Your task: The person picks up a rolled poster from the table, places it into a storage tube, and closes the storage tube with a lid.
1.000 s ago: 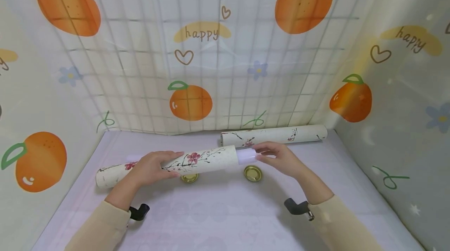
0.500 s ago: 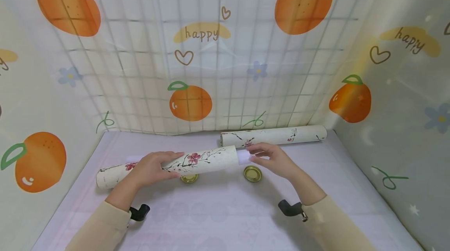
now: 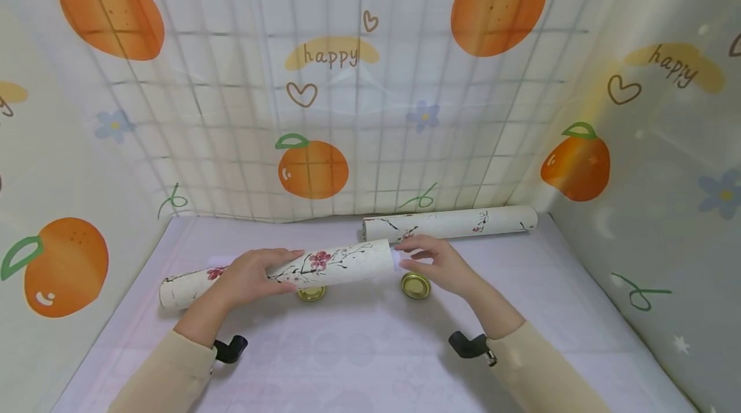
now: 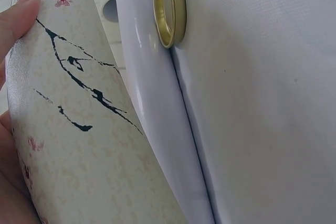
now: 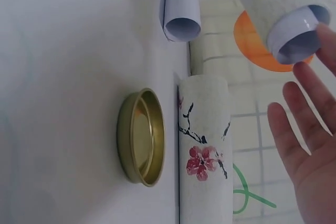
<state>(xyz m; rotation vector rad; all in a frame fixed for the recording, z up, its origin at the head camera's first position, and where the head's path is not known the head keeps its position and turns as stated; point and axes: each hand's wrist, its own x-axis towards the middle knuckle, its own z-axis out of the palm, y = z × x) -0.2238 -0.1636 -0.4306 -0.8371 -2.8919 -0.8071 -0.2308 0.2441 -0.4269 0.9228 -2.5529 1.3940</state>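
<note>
My left hand (image 3: 250,278) grips a cream cardboard tube (image 3: 341,265) printed with plum blossoms, fingers over the top and thumb along the near side. The tube lies across the view, its right end slightly raised. A short end of a white paper roll (image 5: 296,32) sticks out of that right end; the rest is hidden inside. My right hand (image 3: 439,264) touches the roll's rim with thumb and index fingertips, the other fingers extended and spread in the right wrist view. Below the tube, two gold round lids (image 3: 415,285) lie on the table; one is partly covered.
A second blossom-printed tube (image 3: 451,223) lies at the back right of the pale table (image 3: 347,361). Another white paper roll (image 4: 149,77) rests on the table behind the held tube. Curtains (image 3: 359,143) with orange prints stand around the table.
My right hand has moved left, and the paper roll has slid further into the tube, so less of it shows. The left hand and the tube have stayed nearly still.
</note>
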